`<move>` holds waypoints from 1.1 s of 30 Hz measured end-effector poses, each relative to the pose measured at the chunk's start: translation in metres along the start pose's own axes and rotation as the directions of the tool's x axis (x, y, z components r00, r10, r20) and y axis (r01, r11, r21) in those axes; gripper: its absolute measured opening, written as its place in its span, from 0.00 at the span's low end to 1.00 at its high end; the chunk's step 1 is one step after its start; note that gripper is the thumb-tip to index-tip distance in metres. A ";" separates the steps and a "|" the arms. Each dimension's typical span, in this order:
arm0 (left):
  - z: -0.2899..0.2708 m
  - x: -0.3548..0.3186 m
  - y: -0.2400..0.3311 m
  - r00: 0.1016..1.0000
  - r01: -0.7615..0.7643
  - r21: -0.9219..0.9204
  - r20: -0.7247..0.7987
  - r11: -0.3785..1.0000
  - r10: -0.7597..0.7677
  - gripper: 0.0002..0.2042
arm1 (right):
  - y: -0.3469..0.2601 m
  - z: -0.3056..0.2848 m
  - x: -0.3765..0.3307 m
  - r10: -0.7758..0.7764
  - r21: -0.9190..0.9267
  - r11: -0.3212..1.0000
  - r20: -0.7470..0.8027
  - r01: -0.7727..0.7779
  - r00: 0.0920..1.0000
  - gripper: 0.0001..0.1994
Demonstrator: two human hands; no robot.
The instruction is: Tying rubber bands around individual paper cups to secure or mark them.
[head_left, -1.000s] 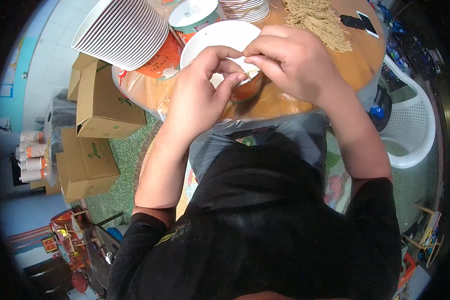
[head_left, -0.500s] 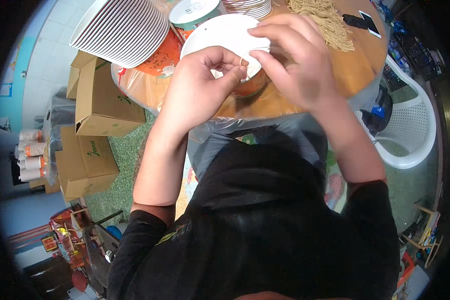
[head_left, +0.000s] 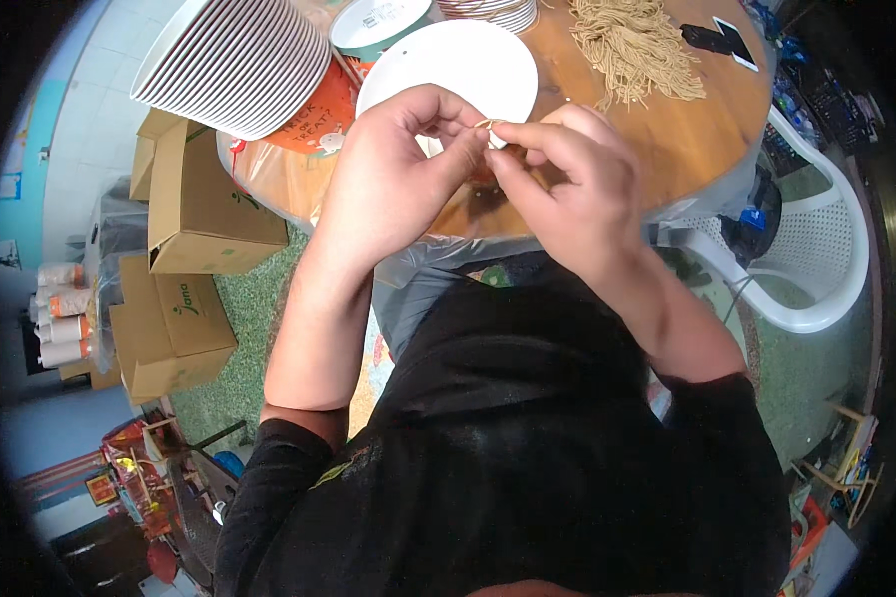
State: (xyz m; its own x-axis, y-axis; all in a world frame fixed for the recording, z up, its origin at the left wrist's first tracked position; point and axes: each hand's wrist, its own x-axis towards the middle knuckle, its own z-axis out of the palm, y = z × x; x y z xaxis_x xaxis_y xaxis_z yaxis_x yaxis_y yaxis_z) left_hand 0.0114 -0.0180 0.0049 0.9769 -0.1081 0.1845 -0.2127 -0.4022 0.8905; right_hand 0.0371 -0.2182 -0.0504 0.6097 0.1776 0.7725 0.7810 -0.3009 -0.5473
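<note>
My left hand (head_left: 398, 169) pinches a short bit of tan cord (head_left: 484, 123) between thumb and finger. From the right, the thumb and forefinger of my right hand (head_left: 579, 179) close on the same cord, and the fingertips of both hands nearly touch. Just beyond them is a round white disc with a small hole near its edge, seemingly the base of an upturned paper bucket (head_left: 458, 75); my hands hide its near side. A loose heap of the same tan cord (head_left: 632, 50) lies on the wooden table (head_left: 697, 129) to the far right.
A tall nested stack of white-rimmed orange buckets (head_left: 239, 70) leans at the table's left. Behind stand a teal-sided bucket (head_left: 380, 22) and more stacked rims (head_left: 488, 12). A phone (head_left: 735, 45) lies far right. Cardboard boxes (head_left: 214, 199) sit on the floor left, a white plastic chair (head_left: 816, 249) right.
My right hand has come down and left from above the white disc to the cord at my left fingertips. The left hand has stayed almost in place.
</note>
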 end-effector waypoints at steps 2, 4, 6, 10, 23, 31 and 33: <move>-0.002 0.000 0.001 0.996 -0.085 0.104 0.003 0.991 0.085 0.05 | -0.005 -0.002 0.003 0.123 0.028 0.992 0.068 -0.126 0.990 0.09; -0.001 -0.001 0.000 0.997 -0.080 0.098 0.006 0.992 0.080 0.05 | -0.006 -0.003 0.003 0.244 0.044 0.967 0.136 -0.252 0.960 0.08; 0.000 -0.002 0.000 0.997 -0.077 0.091 0.012 0.993 0.077 0.05 | -0.003 -0.003 0.004 0.341 0.135 0.920 0.185 -0.367 0.922 0.07; 0.000 -0.002 0.003 0.986 -0.166 0.188 0.023 0.968 0.165 0.05 | -0.005 -0.006 0.010 0.398 0.123 0.892 0.239 -0.435 0.886 0.06; 0.009 -0.004 -0.005 0.948 -0.282 0.137 -0.110 0.950 0.297 0.06 | 0.011 -0.002 0.000 0.508 0.359 0.696 0.364 -0.621 0.780 0.04; 0.003 -0.002 -0.018 0.851 -0.488 0.434 0.043 0.758 0.523 0.07 | 0.011 -0.003 0.001 0.473 0.578 0.478 0.466 -0.662 0.748 0.05; 0.004 -0.002 -0.019 0.856 -0.475 0.452 0.038 0.755 0.515 0.07 | 0.011 -0.002 -0.001 0.469 0.604 0.462 0.454 -0.649 0.757 0.05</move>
State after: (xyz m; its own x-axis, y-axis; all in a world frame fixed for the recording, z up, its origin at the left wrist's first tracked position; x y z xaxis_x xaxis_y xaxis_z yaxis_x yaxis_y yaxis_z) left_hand 0.0133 -0.0139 -0.0140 0.7261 -0.3346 0.6007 -0.6343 -0.6633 0.3972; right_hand 0.0452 -0.2236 -0.0569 0.8896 0.4191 0.1817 0.0469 0.3119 -0.9490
